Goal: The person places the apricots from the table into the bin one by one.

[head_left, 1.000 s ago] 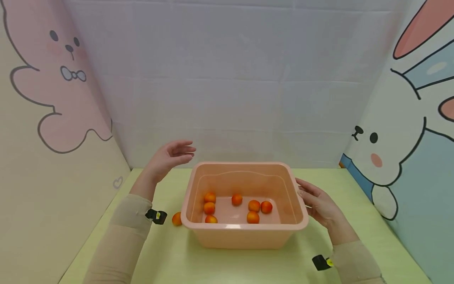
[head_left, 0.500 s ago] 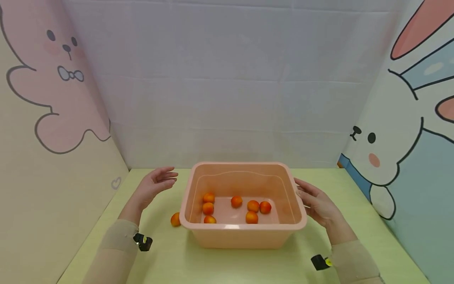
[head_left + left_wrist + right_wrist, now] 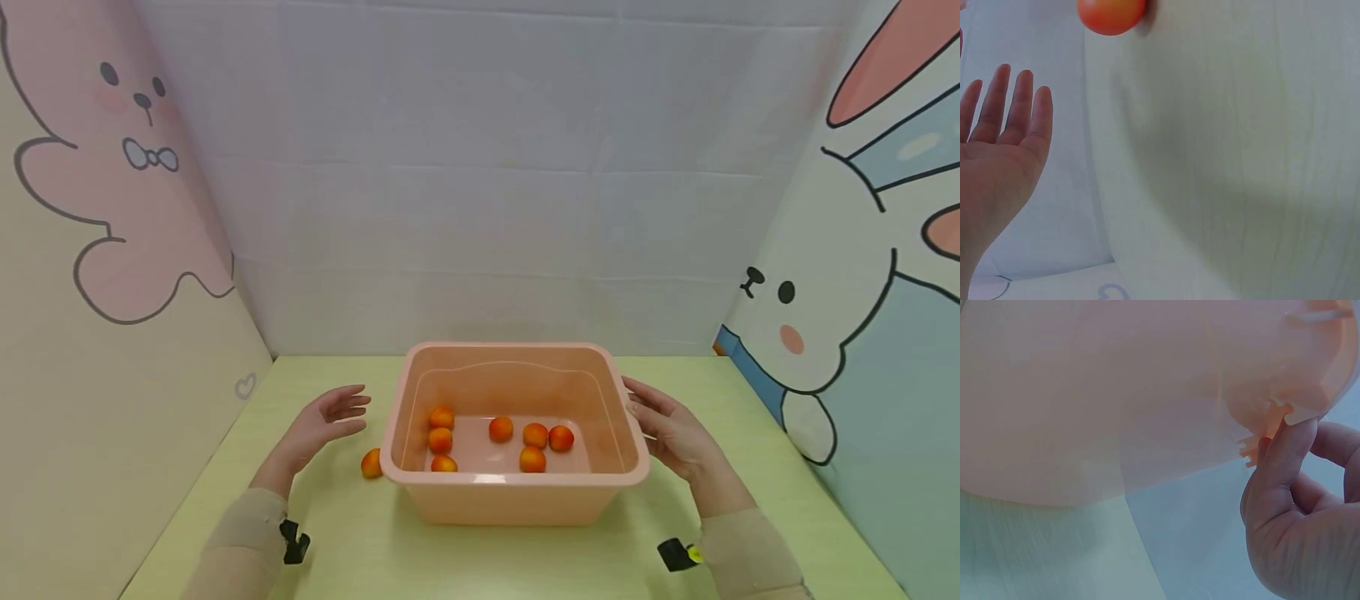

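Observation:
A peach-coloured plastic basin [image 3: 517, 502] stands on the table with several small round orange-red fruits [image 3: 501, 429] on its bottom. Another such fruit [image 3: 371, 463] lies on the table by the basin's left side, partly behind the rim; the left wrist view also catches the fruit [image 3: 1112, 14] at its top edge. My left hand [image 3: 322, 423] hovers left of the basin, fingers loosely extended, holding nothing. On the other side my right hand [image 3: 675, 429] holds the basin's right rim with thumb and fingers; in the right wrist view, part of the fingers [image 3: 1285, 453] is hidden under the rim.
The pale green table [image 3: 510, 567] ends at a white back wall [image 3: 487, 208]. Side walls with cartoon animals [image 3: 813, 333] stand left and right. Each sleeve has a small black device [image 3: 677, 554] at the wrist.
My left hand has come down and left, from above the basin's far left corner to beside it. The middle fruit in the basin has shifted slightly forward. My right hand stays at the rim.

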Demonstrator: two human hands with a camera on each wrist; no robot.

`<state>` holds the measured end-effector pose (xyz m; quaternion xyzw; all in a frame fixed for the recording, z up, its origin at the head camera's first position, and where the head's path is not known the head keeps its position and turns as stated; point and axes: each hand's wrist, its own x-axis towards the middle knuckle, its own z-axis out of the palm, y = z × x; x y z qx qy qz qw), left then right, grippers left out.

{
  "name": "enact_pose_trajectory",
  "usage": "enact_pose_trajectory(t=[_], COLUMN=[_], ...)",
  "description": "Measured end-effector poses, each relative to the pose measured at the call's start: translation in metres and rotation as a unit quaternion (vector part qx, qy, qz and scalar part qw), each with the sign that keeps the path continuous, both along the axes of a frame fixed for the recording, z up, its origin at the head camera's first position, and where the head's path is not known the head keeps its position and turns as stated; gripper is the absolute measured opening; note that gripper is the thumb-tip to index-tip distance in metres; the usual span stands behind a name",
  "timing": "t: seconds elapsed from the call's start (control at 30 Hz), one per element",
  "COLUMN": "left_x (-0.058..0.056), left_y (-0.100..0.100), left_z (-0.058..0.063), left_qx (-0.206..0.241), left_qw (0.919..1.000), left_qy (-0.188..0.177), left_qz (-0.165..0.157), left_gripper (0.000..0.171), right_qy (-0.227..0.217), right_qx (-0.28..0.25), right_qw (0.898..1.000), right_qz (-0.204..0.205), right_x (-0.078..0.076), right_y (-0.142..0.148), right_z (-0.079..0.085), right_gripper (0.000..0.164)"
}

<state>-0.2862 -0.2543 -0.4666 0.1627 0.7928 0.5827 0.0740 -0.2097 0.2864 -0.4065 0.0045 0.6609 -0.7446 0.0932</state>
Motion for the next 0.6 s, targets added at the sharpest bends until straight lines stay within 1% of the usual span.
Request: enact_pose_trajectory(t=[0.1,0.2,0.33,0.43,0.53,0.6], left_x=[0.001,0.001,0.002,0.004,0.006,0.007], left_y=[0.001,0.001,0.002,0.002,0.003,0.004], left_z=[-0.008,-0.014,-0.02,-0.023,-0.024,-0.025], left_qx=[-0.005,-0.024,-0.076,-0.108,-0.128,-0.138], left_qw=[0.9995,0.9979,0.9936,0.9902,0.9876,0.9866], left_qy=[-0.004,0.004,0.008,-0.002,-0.005,-0.008], left_qz=[-0.03,-0.059,-0.084,-0.088,-0.09,-0.086], left_gripper=[0.067,0.07,0.075,0.075,0.073,0.07], right_qy=[0.003,0.007,0.009,0.009,0.006,0.005], right_qx=[-0.005,-0.011,-0.013,-0.013,-0.013,-0.011], right_qw=[1.0,1.0,1.0,1.0,1.0,1.0], right_qz=[0.002,0.006,0.008,0.008,0.006,0.004], right_x=[0.0,0.0,0.0,0.0,0.0,0.0], right_y=[0.0,0.0,0.001,0.001,0.0,0.0], right_z=[0.0,-0.001,-0.002,-0.001,-0.001,0.0], right_gripper=[0.055,0.052,0.05,0.051,0.051,0.052])
